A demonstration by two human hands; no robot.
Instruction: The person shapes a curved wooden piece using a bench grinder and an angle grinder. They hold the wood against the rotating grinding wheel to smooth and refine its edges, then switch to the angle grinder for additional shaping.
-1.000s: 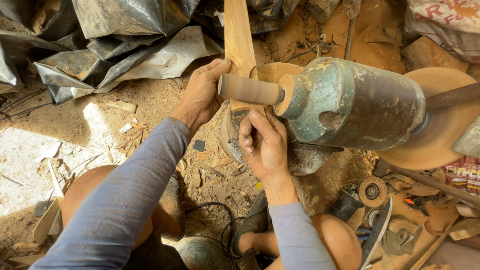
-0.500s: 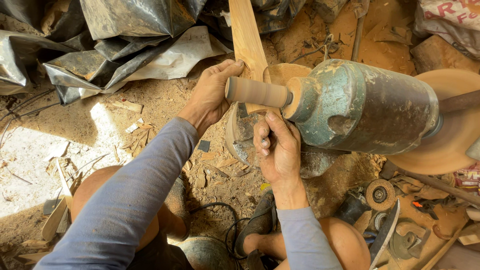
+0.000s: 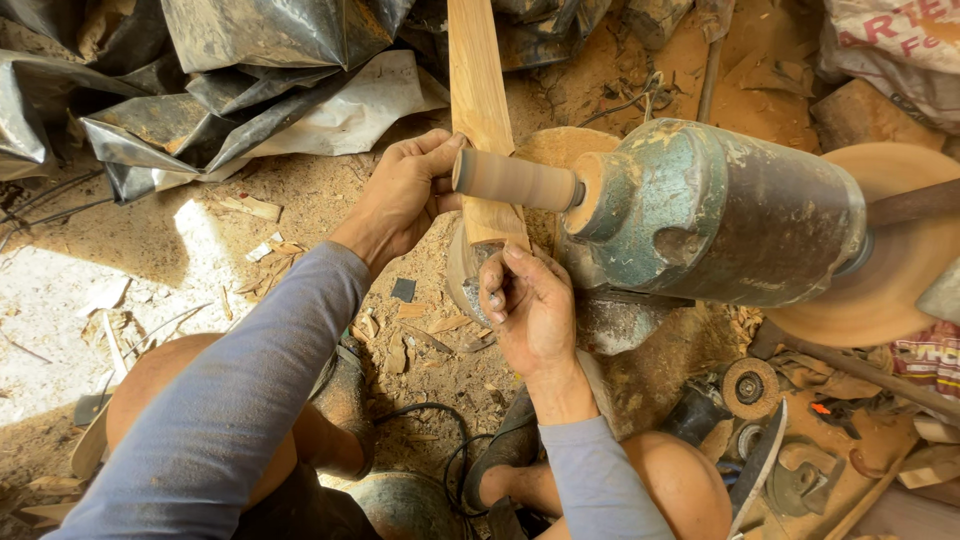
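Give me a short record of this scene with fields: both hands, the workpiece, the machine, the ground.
left hand: left hand grips the wooden strip beside the sanding drum
right hand: right hand holds the strip's near end, under the drum
workpiece: long, pale, flat, lying under the drum
machine: green motor, worn, drum on one side, large disc on the other
ground: sawdust, wood chips, black plastic sheet

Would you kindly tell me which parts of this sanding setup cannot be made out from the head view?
- Wooden strip: far end cut off by the top edge; the part under the sanding drum is hidden by the drum.
- Right hand: its grip on the strip's near end is covered by its own fingers.
- Motor: its mounting is hidden underneath.
- Drum's spin: cannot tell.
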